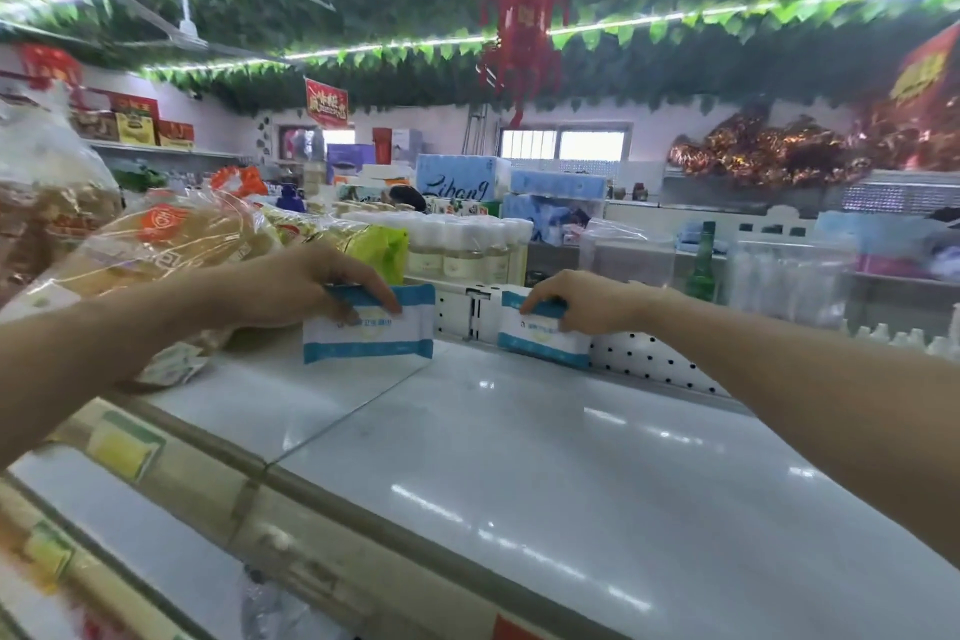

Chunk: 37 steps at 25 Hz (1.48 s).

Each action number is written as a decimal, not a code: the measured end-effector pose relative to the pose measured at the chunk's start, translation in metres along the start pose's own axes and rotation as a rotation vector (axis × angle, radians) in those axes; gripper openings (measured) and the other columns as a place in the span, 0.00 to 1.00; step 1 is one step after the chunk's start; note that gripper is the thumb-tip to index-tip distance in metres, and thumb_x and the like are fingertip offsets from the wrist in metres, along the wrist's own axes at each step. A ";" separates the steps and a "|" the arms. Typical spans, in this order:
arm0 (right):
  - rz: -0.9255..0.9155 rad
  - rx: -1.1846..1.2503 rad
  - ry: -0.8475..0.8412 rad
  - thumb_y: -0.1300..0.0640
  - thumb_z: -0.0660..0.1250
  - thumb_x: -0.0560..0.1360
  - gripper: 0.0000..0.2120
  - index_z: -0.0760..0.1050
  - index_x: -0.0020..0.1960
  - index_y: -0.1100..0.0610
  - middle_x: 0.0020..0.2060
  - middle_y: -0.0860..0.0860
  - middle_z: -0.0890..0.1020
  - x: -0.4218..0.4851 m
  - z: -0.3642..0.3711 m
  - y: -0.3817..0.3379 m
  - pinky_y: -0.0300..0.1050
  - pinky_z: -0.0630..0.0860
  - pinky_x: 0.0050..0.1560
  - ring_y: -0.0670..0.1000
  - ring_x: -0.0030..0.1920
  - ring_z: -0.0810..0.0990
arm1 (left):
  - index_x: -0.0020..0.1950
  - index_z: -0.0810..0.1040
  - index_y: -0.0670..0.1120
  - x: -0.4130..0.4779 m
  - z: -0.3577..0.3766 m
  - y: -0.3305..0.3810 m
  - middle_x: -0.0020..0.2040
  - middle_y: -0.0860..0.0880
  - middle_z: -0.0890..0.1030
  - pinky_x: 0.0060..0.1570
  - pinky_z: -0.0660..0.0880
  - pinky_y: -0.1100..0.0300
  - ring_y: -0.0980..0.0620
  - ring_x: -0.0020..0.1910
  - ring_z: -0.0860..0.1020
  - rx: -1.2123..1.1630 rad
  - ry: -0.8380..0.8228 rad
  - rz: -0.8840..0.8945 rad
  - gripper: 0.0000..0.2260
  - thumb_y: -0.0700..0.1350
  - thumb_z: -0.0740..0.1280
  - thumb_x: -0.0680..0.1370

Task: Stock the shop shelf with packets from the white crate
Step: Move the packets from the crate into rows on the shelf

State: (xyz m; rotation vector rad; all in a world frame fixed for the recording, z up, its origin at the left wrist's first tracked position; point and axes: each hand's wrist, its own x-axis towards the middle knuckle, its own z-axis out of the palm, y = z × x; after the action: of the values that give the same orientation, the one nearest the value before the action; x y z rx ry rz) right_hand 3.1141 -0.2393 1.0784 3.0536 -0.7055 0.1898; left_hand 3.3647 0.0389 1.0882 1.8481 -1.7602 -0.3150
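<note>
Two white packets with blue bands stand upright at the back of the white shelf (519,437). My left hand (311,281) grips the top edge of the left packet (371,335), fingers curled over it. My right hand (582,299) grips the top of the right packet (543,338), which leans against the perforated back panel (649,359). The white crate is out of view.
Bagged bread and snacks (156,244) are piled on the shelf to the left, touching my left forearm. White bottles (467,244) and a green bottle (701,265) stand behind the back panel. A lower shelf with price tags (124,447) runs below at left.
</note>
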 end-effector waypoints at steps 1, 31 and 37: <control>-0.001 -0.034 -0.036 0.71 0.65 0.75 0.29 0.77 0.70 0.46 0.66 0.50 0.76 0.005 0.002 0.001 0.53 0.72 0.68 0.54 0.62 0.75 | 0.56 0.86 0.62 0.004 -0.002 -0.005 0.61 0.58 0.82 0.49 0.83 0.59 0.56 0.51 0.83 0.003 -0.005 0.006 0.21 0.34 0.69 0.79; 0.107 -0.193 0.254 0.57 0.69 0.80 0.25 0.72 0.72 0.36 0.63 0.43 0.75 -0.098 -0.016 0.075 0.57 0.69 0.68 0.48 0.62 0.72 | 0.51 0.85 0.62 0.209 0.127 0.025 0.63 0.56 0.69 0.70 0.68 0.51 0.50 0.66 0.65 0.242 0.026 0.381 0.18 0.37 0.76 0.75; 0.084 -0.192 0.241 0.57 0.70 0.80 0.24 0.72 0.72 0.37 0.65 0.43 0.76 -0.118 -0.018 0.072 0.55 0.69 0.69 0.47 0.63 0.73 | 0.46 0.84 0.62 0.203 0.123 0.023 0.63 0.56 0.71 0.69 0.72 0.46 0.49 0.66 0.67 0.264 0.019 0.314 0.16 0.38 0.75 0.76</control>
State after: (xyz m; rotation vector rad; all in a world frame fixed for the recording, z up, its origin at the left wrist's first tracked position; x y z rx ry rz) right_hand 2.9757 -0.2518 1.0808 2.7600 -0.7853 0.4527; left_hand 3.3020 -0.1865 1.0427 1.6988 -2.1231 0.0601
